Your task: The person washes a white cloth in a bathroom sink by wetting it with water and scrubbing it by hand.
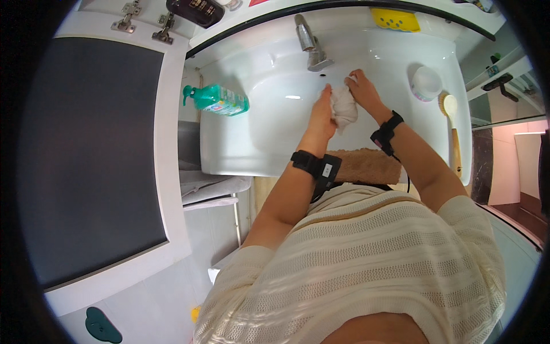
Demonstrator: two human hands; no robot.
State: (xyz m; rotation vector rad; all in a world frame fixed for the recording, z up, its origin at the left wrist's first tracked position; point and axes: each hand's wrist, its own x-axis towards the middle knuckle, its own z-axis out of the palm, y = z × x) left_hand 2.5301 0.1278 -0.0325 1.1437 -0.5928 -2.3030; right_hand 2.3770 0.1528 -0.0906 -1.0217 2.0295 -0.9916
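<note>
Over the basin of a white ceramic washbasin (pixel 270 129), a crumpled white cloth (pixel 345 107) is bunched between my two hands. My left hand (pixel 322 114) supports it along its left side, fingers pointing towards the tap. From the upper right, my right hand (pixel 363 90) pinches the cloth's top edge with bent fingers. The chrome tap (pixel 311 45) stands beyond both hands, and no stream of water can be made out. Black straps with small boxes circle both wrists.
On the basin's left edge lies a green pump bottle (pixel 221 101). At right are a translucent round tub (pixel 426 84) and a wooden-handled brush (pixel 453 133). A yellow soap dish (pixel 395 20) sits behind. A brown towel (pixel 365 165) hangs over the front rim. An open cabinet door (pixel 169 150) stands left.
</note>
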